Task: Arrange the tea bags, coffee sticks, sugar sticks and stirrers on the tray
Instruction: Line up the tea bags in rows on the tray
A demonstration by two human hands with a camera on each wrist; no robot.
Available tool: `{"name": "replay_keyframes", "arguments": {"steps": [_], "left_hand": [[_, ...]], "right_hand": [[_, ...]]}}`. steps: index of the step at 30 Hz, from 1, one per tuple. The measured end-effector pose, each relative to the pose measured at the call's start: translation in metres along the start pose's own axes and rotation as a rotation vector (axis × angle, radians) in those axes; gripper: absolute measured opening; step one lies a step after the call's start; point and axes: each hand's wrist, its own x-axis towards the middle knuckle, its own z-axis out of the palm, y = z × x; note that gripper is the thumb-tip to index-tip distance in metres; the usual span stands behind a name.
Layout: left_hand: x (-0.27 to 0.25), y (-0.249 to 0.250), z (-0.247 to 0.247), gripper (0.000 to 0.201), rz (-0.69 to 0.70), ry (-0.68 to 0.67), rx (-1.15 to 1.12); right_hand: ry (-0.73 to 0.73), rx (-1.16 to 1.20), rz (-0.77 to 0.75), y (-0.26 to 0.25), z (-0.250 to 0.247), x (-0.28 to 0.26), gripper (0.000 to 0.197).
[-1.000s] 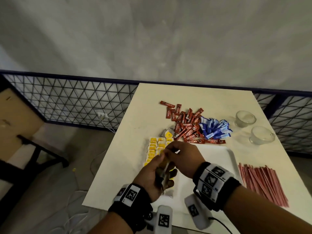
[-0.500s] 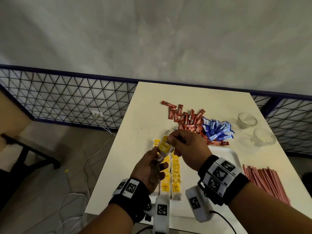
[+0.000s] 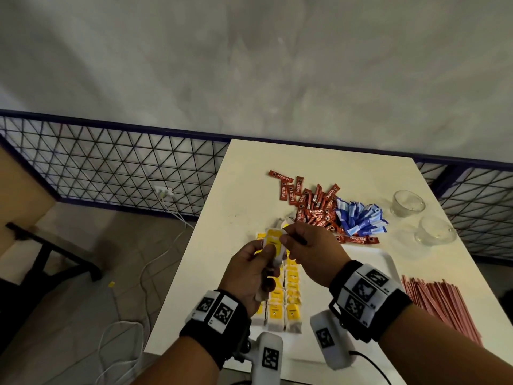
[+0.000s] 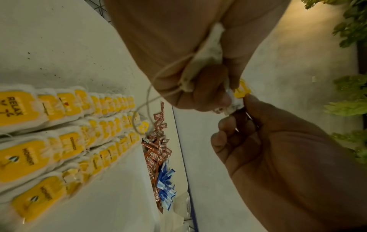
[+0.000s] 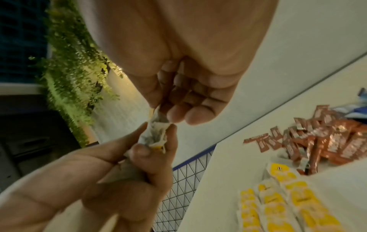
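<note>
My left hand grips a bunch of yellow-tagged tea bags above the white tray. My right hand pinches the top corner of the uppermost bag between thumb and forefinger. The left wrist view shows that held tea bag with its string looping down, beside my right hand. In the right wrist view both hands meet on the crumpled tea bag. Rows of tea bags lie on the tray's left side. Red coffee sticks, blue sugar sticks and red stirrers lie on the table.
Two glass cups stand at the table's far right. A wire mesh fence runs behind the table. White cables trail over the floor on the left.
Both hands rose from low over the tray's tea bag rows to a higher spot. The right hand went from the left palm to pinching the top bag's corner.
</note>
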Motion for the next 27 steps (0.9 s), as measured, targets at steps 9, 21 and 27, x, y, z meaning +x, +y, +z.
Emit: {"name": "replay_keyframes", "arguments": {"steps": [9,21,27], "left_hand": [[-0.017,0.003,-0.003,0.020,0.031,-0.023,0.180],[-0.011,0.027,-0.001,0.024,0.112,0.162,0.080],[-0.011,0.018,-0.030,0.019,0.198,0.173,0.374]], "right_hand": [[0.064,-0.338,-0.188,0.004,-0.020,-0.004,0.017],[-0.202,-0.264,-0.137,0.019,-0.017,-0.013,0.013],[-0.186,-0.286,-0.057,0.028,-0.016,-0.015,0.008]]}}
